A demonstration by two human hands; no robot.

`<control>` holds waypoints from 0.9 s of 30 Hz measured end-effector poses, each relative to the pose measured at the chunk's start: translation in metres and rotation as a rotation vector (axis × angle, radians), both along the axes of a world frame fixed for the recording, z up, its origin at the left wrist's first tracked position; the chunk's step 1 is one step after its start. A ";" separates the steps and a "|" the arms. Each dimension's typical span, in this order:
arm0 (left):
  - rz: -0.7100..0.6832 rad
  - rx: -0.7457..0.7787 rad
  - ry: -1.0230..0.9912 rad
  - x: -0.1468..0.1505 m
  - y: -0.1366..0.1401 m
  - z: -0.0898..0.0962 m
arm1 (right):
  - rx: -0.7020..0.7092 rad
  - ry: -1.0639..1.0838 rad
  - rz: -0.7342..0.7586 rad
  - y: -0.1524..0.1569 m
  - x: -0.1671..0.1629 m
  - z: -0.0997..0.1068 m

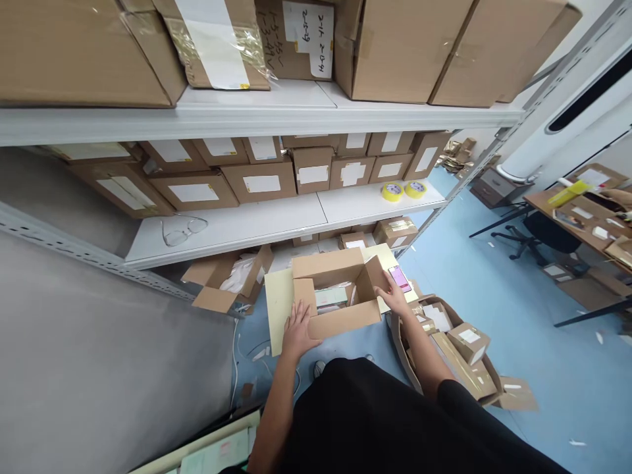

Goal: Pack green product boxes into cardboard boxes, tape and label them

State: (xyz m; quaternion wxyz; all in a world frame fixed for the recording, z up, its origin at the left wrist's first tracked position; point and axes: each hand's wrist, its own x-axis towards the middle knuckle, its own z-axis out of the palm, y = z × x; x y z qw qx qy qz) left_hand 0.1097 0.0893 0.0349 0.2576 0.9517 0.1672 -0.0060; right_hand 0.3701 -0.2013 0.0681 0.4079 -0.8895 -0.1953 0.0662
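An opened cardboard box [340, 324] with its flaps folded outward sits on a pale yellow board [279, 296] in front of me. Inside it lies a pale green packet [332, 296] with some white pieces around it. My left hand [299, 332] rests on the box's left flap, fingers stretched out and lying flat. At the right flap, my right hand [394, 296] has its thumb on the inner side, and its other fingers are partly hidden along the outer edge. A phone with a pink screen [399, 279] lies on the board just beyond my right hand.
Shelves [276, 214] ahead carry labelled boxes, glasses [182, 232] and two yellow tape rolls [392, 191]. An open carton [212, 273] stands at the left, a large bin of boxes [402, 352] at the right. A cluttered desk [543, 199] is farther right.
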 end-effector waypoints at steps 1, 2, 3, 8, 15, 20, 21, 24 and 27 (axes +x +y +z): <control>-0.001 0.028 0.016 -0.001 -0.001 0.001 | -0.009 0.011 0.094 0.006 -0.005 0.005; -0.007 0.049 0.026 -0.002 -0.002 0.002 | -0.016 0.034 0.197 0.011 -0.010 0.009; -0.017 0.060 0.031 -0.003 -0.002 0.003 | -0.028 0.059 0.298 0.015 -0.014 0.011; -0.078 -0.069 0.063 -0.008 0.011 0.008 | -0.119 0.161 0.549 0.016 -0.015 0.014; 0.075 -0.568 0.010 -0.001 0.037 0.022 | 0.084 0.382 0.550 0.000 0.003 0.010; 0.459 -0.530 -0.067 0.025 0.029 0.034 | 0.333 0.376 0.154 0.014 0.001 -0.014; 0.517 -0.449 -0.100 0.030 0.025 0.034 | 0.356 0.329 0.041 0.019 0.000 -0.021; 0.596 -0.239 -0.163 0.042 0.017 0.030 | 0.313 0.138 -0.210 0.033 -0.004 -0.041; 0.588 -0.108 -0.090 0.053 0.020 0.026 | 0.239 0.083 -0.302 0.039 -0.007 -0.058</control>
